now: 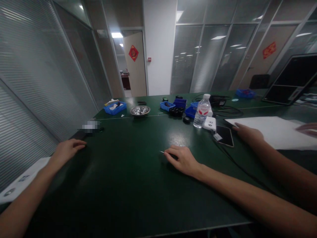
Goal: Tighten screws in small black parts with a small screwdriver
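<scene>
Fingertips (166, 152) of the right hand (182, 159) pinch a thin pale stick (161, 152) over the green table (119, 188); on the left hand (66, 153), fingers lie close together, grip unclear.

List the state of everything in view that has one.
Right hand: pinching a thin metallic object
Left hand: partly closed, grip unclear
Bottle: upright, capped
Left door: open
Right door: looks shut
Metal bowl: upright, holding small things
Leftmost blue tray: upright, holding items
Tablet-like device: lying flat, dark
</scene>
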Available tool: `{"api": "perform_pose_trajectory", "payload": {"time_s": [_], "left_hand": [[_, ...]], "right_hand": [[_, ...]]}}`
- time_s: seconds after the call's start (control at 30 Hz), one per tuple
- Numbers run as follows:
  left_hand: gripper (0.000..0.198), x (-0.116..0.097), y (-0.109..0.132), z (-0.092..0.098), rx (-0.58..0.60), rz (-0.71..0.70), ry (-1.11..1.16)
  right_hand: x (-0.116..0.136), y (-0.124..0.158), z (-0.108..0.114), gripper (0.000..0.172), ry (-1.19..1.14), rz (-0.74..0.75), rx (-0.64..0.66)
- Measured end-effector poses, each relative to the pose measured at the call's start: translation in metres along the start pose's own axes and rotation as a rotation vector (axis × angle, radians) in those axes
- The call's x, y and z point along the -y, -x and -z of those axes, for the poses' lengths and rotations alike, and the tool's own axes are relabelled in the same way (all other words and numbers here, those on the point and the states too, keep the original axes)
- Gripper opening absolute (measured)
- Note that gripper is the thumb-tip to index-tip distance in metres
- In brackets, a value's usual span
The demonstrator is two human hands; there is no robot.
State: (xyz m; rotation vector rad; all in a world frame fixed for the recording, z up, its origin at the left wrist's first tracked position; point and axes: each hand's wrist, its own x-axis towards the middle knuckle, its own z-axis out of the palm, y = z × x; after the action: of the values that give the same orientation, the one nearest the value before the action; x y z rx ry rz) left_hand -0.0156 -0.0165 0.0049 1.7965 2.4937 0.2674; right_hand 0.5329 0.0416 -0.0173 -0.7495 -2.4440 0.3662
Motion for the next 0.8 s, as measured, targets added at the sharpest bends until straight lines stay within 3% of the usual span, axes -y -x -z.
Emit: {"api": "perform_pose_trajectory", "payload": {"time_s": [0.53, 0.8], "left_hand": [[0.040, 0.000, 0.004, -0.001, -0.020, -0.079, -0.090], [0.037, -0.015, 0.013, 0.001, -0.027, -0.013, -0.076]], "right_hand": [[0.001, -0.001, 0.000, 0.031, 0.004, -0.008, 0.012], [0.002, -0.001, 0.001, 0.031, -0.009, -0.018, 0.028]]}}
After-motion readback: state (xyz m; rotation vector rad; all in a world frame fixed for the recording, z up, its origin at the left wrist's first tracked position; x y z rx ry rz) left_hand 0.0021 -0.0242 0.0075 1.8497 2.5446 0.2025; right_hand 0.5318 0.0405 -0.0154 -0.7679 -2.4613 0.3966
